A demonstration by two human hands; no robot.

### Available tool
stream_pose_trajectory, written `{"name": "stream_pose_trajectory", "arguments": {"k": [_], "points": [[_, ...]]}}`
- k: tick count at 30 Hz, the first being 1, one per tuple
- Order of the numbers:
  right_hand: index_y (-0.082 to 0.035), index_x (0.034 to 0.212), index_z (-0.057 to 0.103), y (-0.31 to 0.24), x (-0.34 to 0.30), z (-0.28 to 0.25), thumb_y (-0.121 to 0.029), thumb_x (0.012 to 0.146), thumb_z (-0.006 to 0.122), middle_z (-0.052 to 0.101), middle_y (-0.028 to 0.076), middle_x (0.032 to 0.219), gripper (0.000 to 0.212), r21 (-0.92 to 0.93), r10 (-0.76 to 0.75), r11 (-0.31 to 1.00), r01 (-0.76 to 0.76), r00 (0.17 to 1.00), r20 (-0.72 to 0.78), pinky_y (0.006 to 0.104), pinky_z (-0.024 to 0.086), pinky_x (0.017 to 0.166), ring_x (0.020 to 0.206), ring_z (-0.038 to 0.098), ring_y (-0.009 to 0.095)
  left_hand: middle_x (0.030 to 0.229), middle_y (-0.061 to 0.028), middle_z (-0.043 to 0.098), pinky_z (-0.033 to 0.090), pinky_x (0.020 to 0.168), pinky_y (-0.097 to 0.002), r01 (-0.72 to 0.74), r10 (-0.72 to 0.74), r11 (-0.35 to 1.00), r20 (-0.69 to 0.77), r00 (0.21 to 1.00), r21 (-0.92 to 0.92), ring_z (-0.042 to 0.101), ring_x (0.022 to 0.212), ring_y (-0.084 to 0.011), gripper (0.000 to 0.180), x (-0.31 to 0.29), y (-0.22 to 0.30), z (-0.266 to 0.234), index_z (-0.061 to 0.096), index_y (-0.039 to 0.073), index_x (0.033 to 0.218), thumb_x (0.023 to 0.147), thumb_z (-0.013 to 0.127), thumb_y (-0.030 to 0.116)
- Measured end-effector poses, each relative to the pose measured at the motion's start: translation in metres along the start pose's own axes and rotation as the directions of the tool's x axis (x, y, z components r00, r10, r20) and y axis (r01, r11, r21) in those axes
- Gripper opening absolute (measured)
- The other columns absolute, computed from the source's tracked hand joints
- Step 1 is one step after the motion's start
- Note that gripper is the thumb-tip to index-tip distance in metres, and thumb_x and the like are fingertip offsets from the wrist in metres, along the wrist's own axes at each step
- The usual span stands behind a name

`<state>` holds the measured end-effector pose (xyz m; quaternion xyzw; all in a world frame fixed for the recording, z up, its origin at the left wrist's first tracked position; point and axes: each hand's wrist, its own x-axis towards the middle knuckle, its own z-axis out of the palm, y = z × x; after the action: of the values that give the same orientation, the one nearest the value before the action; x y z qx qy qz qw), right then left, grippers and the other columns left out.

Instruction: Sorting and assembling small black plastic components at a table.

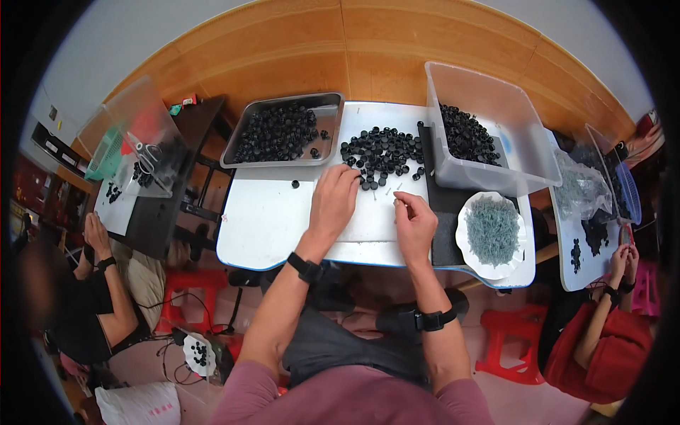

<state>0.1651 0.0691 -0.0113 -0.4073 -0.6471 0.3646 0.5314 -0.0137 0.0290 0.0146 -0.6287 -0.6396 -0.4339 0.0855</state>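
Note:
At the near edge of a pile of small round black caps (386,150), my left hand (334,200) has its fingers curled and pressed together. Whatever it may hold is hidden under the fingers. My right hand (416,228) hovers over the white table just right of it, with thumb and forefinger pinched. What is between those fingertips is too small to make out. A few thin grey pins (375,196) lie on the tabletop between my hands. A single black cap (295,184) sits apart, left of my left hand.
A metal tray (328,156) of black parts stands back left, a clear plastic bin (489,176) with more back right. A white scalloped plate (520,248) heaped with grey-green pins (494,230) is at right, beside a dark mat (446,237). Other people work at both sides.

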Motion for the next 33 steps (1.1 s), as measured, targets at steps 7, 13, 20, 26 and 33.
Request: {"name": "stream_pose_trajectory", "arguments": {"k": [7, 13, 20, 26, 33], "points": [[0.0, 0.102, 0.076, -0.001, -0.001, -0.002, 0.0, 0.091, 0.066, 0.072, 0.011, 0.087, 0.015, -0.005, -0.007, 1.0, 0.007, 1.0, -0.006, 0.0286, 0.049, 0.058, 0.062, 0.062, 0.014, 0.101, -0.0183, 0.07, 0.053, 0.088, -0.045, -0.034, -0.016, 0.981, 0.254, 0.967, 0.189, 0.066, 0.101, -0.0375, 0.012, 0.054, -0.003, 0.011, 0.074, 0.001, 0.097, 0.087, 0.068, 0.001], [-0.001, 0.102, 0.076, -0.004, -0.001, 0.0, 0.0, 0.091, 0.066, 0.072, 0.012, 0.088, 0.015, 0.024, -0.016, 1.0, 0.016, 1.0, -0.007, 0.0286, 0.05, 0.059, 0.062, 0.063, 0.015, 0.092, -0.0217, 0.073, 0.054, 0.083, -0.0495, -0.013, -0.094, 0.97, 0.426, 0.9, 0.242, 0.07, 0.092, -0.0396, 0.019, 0.06, -0.01, 0.027, 0.075, 0.002, 0.094, 0.083, 0.062, -0.004], [-0.004, 0.102, 0.076, 0.006, 0.0, 0.008, -0.008, 0.087, 0.074, 0.072, 0.01, 0.089, 0.016, -0.191, -0.102, 0.974, 0.123, 0.988, 0.116, 0.0341, 0.053, 0.062, 0.066, 0.066, 0.021, 0.094, -0.0193, 0.073, 0.055, 0.082, -0.0467, -0.048, 0.007, 0.988, 0.27, 0.963, 0.144, 0.07, 0.09, -0.0382, 0.018, 0.053, -0.005, 0.022, 0.076, 0.003, 0.1, 0.084, 0.068, 0.001], [-0.008, 0.096, 0.074, -0.012, -0.002, 0.016, -0.022, 0.084, 0.079, 0.067, 0.01, 0.09, 0.02, -0.468, -0.116, 0.864, 0.183, 0.979, 0.169, 0.045, 0.055, 0.069, 0.079, 0.07, 0.032, 0.088, -0.0129, 0.075, 0.057, 0.075, -0.0344, 0.34, -0.305, 0.903, 0.163, 0.938, -0.262, 0.072, 0.079, -0.0231, 0.02, 0.011, 0.019, -0.004, 0.075, 0.001, 0.105, 0.088, 0.077, 0.011], [-0.009, 0.092, 0.073, -0.013, 0.004, 0.026, -0.02, 0.086, 0.076, 0.066, 0.01, 0.089, 0.013, -0.578, -0.097, 0.802, 0.153, 0.987, 0.127, 0.0466, 0.055, 0.066, 0.076, 0.069, 0.035, 0.09, -0.0047, 0.075, 0.055, 0.074, -0.0228, 0.521, -0.426, 0.737, 0.302, 0.853, -0.43, 0.068, 0.081, -0.0083, 0.022, -0.033, 0.01, -0.002, 0.074, -0.002, 0.108, 0.089, 0.079, 0.007]]}}
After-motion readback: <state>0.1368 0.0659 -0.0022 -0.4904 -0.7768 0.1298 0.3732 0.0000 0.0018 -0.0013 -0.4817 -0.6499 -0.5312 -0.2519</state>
